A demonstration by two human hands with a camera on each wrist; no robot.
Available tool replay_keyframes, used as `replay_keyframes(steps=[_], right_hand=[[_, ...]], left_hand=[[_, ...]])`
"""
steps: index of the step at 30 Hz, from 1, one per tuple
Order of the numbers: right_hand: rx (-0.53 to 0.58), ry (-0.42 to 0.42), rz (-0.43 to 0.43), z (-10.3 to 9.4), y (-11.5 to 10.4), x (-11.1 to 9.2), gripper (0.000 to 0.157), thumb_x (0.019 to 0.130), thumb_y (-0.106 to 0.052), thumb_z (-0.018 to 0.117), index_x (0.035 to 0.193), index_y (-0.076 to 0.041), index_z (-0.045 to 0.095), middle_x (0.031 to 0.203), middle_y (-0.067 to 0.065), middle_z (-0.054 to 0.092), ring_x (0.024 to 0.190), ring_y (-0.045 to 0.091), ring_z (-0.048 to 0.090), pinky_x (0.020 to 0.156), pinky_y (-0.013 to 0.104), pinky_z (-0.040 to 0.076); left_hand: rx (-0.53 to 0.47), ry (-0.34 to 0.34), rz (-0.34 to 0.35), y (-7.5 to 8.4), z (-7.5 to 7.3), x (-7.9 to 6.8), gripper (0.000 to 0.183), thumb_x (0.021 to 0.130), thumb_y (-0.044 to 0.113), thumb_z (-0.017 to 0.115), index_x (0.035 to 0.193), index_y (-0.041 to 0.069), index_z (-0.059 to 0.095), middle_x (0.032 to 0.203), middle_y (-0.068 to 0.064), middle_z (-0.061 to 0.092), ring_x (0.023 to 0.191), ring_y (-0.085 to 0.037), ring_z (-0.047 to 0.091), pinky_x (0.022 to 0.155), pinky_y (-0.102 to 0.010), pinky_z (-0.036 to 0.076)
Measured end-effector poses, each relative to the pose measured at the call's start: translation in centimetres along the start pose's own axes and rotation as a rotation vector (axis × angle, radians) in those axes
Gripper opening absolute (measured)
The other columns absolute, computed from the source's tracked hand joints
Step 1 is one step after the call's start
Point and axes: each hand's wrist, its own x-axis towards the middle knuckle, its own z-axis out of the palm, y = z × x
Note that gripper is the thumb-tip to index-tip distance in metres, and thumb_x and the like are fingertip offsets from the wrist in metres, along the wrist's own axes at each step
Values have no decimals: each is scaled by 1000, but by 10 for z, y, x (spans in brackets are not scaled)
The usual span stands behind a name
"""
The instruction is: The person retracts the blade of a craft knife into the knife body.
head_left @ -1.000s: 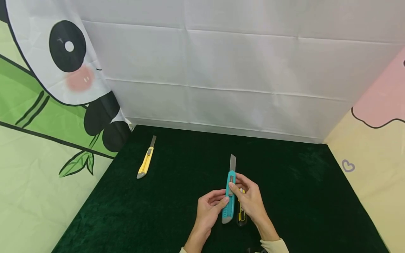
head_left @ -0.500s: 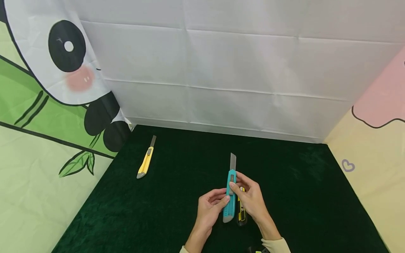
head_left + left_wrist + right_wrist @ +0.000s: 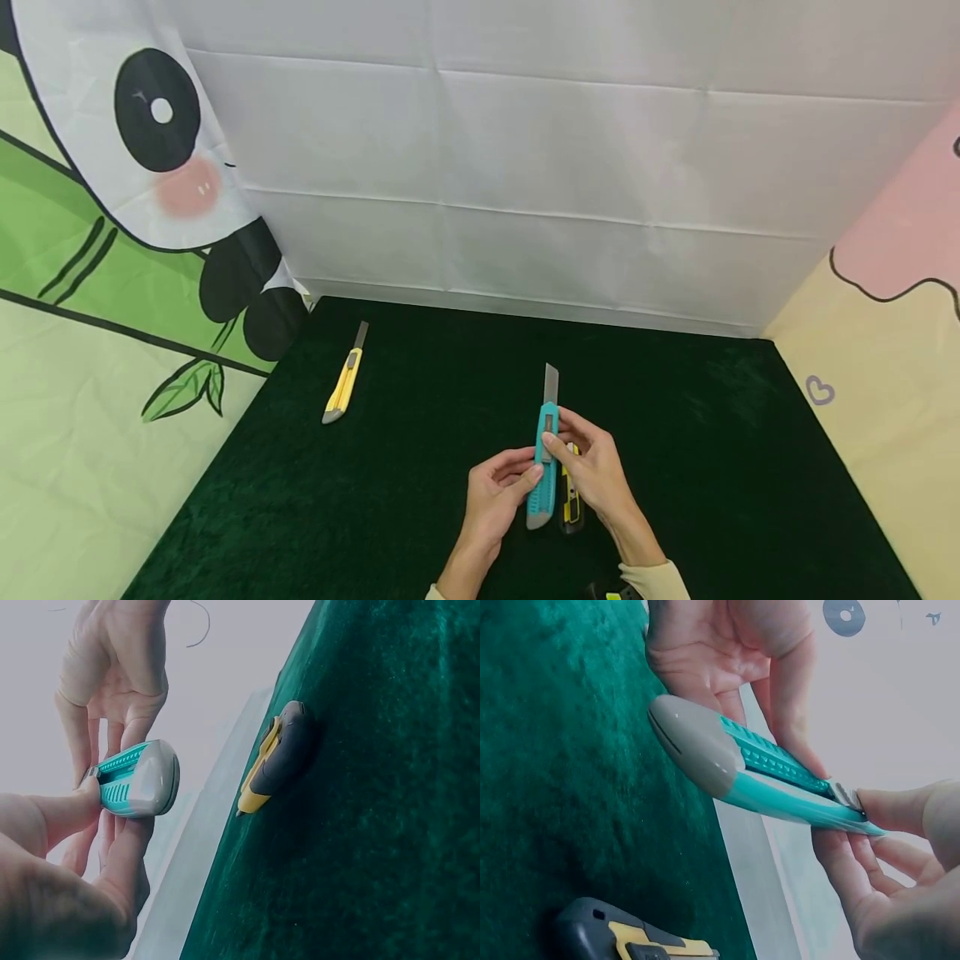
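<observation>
Teal cutter [image 3: 547, 481] up at five o'clock in the head view, pinched between thumb and fingers of left hand [image 3: 495, 498] and right hand [image 3: 597, 473]! Black-and-yellow cutter [image 3: 572, 502] lies on the counter [image 3: 420, 500], four o'clock from it; yellow cutter [image 3: 344, 387] farther, ten o'clock.

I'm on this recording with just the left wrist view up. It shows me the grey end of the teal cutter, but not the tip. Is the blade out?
Observer: Yes. In the head view, a bare blade sticks out of the far end of the teal cutter.
Operator: I can see the black and yellow cutter. Is there another one on the green cloth?
Observer: Yes, a yellow cutter lies toward the cloth's left edge.
Operator: And anything next to the right sleeve?
Observer: A dark item with a yellow-green patch, at the bottom edge of the head view. It is mostly cut off, so I can't tell what it is.
</observation>
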Motion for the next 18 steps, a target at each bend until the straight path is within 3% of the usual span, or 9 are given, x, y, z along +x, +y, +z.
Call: replay_keyframes(steps=[4, 12, 18], right_hand=[[-2, -14, 22, 2, 0, 5, 46, 101, -12, 67, 145, -3, 55, 123, 12, 65, 106, 24, 63, 95, 29, 51], [-7, -22, -15, 4, 2, 16, 47, 101, -14, 68, 145, -5, 55, 127, 11, 65, 110, 24, 63, 100, 34, 50], [-3, -19, 30, 7, 7, 26, 45, 101, -22, 68, 142, -8, 58, 130, 9, 65, 113, 23, 63, 102, 40, 47]], left_hand=[[-4, 17, 2, 1, -1, 5, 30, 95, 14, 75, 123, 5, 71, 106, -6, 72, 90, -17, 69, 80, -32, 59], [-12, 33, 17, 4, -3, 15, 32, 95, 15, 75, 125, 5, 70, 108, -7, 72, 92, -17, 69, 82, -33, 59], [-18, 48, 10, 5, -5, 22, 34, 95, 16, 75, 126, 5, 69, 109, -7, 71, 92, -17, 69, 81, -33, 59]])
